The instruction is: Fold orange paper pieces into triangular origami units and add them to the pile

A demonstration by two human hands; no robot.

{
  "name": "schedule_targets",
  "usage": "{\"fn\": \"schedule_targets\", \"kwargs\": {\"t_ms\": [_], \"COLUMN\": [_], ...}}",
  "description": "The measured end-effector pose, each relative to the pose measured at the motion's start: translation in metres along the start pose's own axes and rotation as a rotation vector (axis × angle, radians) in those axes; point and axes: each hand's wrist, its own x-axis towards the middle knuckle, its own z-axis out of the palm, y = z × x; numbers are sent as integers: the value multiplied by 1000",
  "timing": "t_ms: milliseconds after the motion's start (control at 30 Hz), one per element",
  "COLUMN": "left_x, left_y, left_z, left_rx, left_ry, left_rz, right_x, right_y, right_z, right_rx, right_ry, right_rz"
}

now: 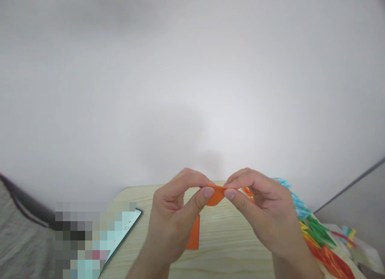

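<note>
Both of my hands are raised above a pale wooden table [228,247] and pinch one small orange piece of paper [215,195] between them. My left hand [176,212] grips its left edge with thumb and forefinger. My right hand [258,206] pinches its right edge the same way. The paper is bent into a curve between the fingertips. Under my left hand a flat orange paper sheet [194,235] lies on the table.
A heap of folded paper pieces in blue, green, yellow and orange [315,231] lies at the table's right side. A device with a lit screen [120,231] rests at the left, partly blurred. A plain white wall fills the upper view.
</note>
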Motion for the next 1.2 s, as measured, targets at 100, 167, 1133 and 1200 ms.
{"fn": "schedule_targets", "kwargs": {"t_ms": [100,167,1133,1200], "left_x": [0,1,7,8], "left_y": [0,-1,-11,-12], "left_z": [2,4,12,11], "left_rx": [-28,-49,-199,-197], "left_ry": [32,51,266,261], "left_rz": [-17,-25,-22,-18], "right_x": [1,2,9,9], "right_y": [0,1,8,8], "right_z": [2,3,10,10], "right_rx": [-3,3,-167,-160], "right_ry": [-8,-43,-199,-187], "right_rz": [62,82,98,108]}}
